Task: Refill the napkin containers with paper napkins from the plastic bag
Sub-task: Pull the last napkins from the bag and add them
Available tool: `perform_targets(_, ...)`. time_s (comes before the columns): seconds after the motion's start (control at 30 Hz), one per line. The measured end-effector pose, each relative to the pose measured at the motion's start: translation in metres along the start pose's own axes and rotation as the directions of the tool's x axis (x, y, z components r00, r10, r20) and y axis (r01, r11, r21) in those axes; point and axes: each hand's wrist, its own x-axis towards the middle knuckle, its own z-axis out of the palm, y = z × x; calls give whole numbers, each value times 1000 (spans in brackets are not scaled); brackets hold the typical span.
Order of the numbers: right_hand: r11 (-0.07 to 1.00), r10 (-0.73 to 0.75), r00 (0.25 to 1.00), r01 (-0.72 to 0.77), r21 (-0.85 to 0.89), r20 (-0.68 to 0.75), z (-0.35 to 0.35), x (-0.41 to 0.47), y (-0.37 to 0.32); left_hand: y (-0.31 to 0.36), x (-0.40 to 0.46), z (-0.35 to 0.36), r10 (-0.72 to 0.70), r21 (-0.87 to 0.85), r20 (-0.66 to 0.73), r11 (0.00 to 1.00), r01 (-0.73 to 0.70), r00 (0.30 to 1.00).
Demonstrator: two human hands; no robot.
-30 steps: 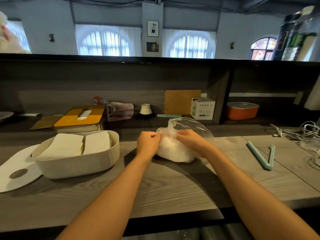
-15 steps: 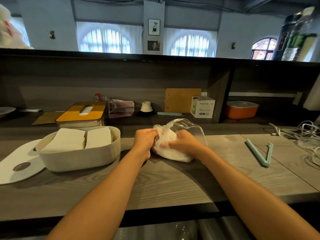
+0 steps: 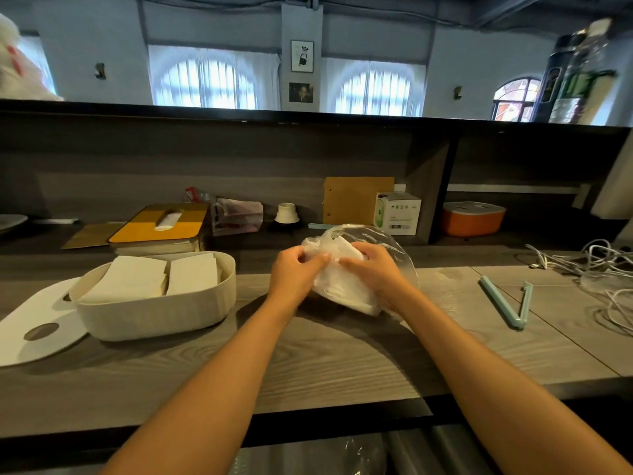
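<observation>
- Bag [image 3: 346, 269] is the landmark: clear plastic, on the counter [image 3: 325, 365], mid frame, with white napkins [image 3: 342, 289] inside.
- Left hand [image 3: 294, 272] is at the bag's left side, fingers curled and pinching the crumpled plastic near the mouth.
- Right hand [image 3: 371, 272] is on the bag's right side, fingers curled over plastic and stack, holding it down.
- Both hands touch the bag; the fingertips nearly meet at the top, so the grip is narrow.
- Cannot tell if any napkin itself is pinched or only the film.
- Container [image 3: 154, 303] sits well left of the bag, open, with two stacks of napkins already in it and looking nearly full.
- Lid [image 3: 37, 323] lies flat left of the container, partly under its edge.
- Clip [image 3: 507, 299] lies well right of the bag, open in a V.
- Orange box [image 3: 472, 219] sits on the shelf behind and right of the bag, lid on; probably another container, not certain.
- Step in hand, judged: opening the bag mouth to pull out napkins.
- Risk: thin film could tear if the hands pull apart hard.
- Risk: the stack could fan out or spill onto the counter if dragged out through a tight mouth.
- Risk: grabbing film together with paper would crumple the napkins.
- Risk: overfilling the container would stop the lid from seating.
</observation>
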Motion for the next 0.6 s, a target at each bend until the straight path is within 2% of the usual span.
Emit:
perform_targets(0.07, 994, 59, 998, -56, 92, -30, 0, 1, 2, -3, 3, -2, -38, -57, -12, 998, 37, 999)
perform_targets(0.13, 988, 85, 994, -75, 138, -68, -1, 1, 2, -5, 5, -3, -139, -188, -1, 973, 136, 990)
perform_targets(0.27, 999, 23, 988, -20, 25, -150, -4, 1, 2, -5, 9, -2, -308, -500, 12, 822, 272, 951)
perform_targets(0.33, 992, 96, 988, -85, 93, -119, -4, 1, 2, -3, 9, -2, -337, -630, 33, 724, 282, 941)
perform_targets(0.43, 924, 258, 965, -259, 282, 41, -3, -5, -2, -1, 6, 1, -327, -678, 56, 681, 276, 943)
perform_targets(0.53, 853, 323, 929, -368, 371, 179, 4, -2, -1, 1, 2, 6, -229, -633, 96, 737, 237, 969)
perform_targets(0.6, 809, 379, 901, -434, 396, 212, 9, 0, -8, 1, 1, 10, -154, -614, 120, 765, 195, 981)
